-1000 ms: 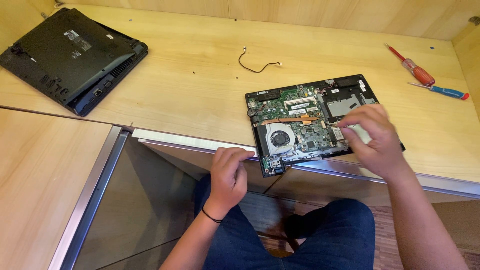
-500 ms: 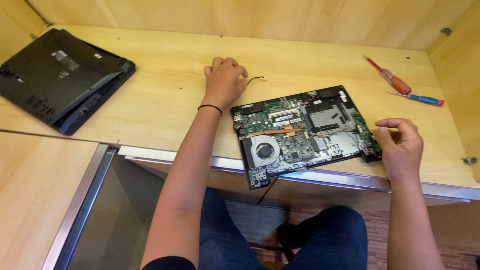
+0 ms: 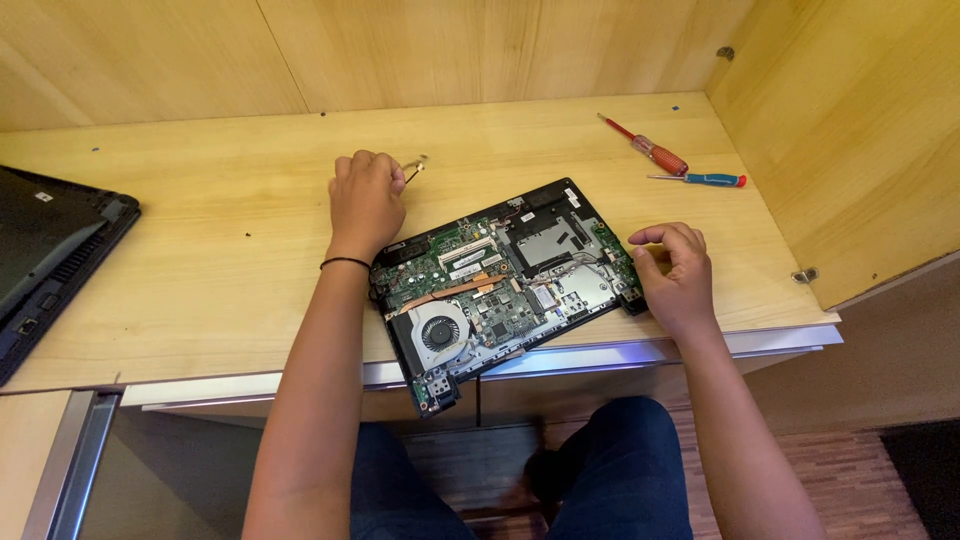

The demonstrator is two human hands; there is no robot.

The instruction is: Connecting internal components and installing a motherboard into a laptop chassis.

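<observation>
Surface: wooden desk (image 3: 230, 260) boxed in by wooden panels behind and to my right; the front edge overhangs my knees.
Open room: bare wood left of the opened laptop base (image 3: 505, 285), which juts past the front edge.
Left hand (image 3: 365, 200): closed, pinching a small cable (image 3: 415, 168) just behind the base.
Right hand (image 3: 675, 275): loosely curled, fingers bent, touching the base's right edge.
Right rear: red screwdriver (image 3: 645, 148), blue screwdriver (image 3: 705, 180).
Far left: black laptop cover (image 3: 45, 250).

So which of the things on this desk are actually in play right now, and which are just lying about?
In hand:
- small cable, pinched in the left hand
- opened laptop base with bare circuit board, right hand at its edge

Lying about:
- red screwdriver
- blue screwdriver
- black laptop cover at far left
</observation>
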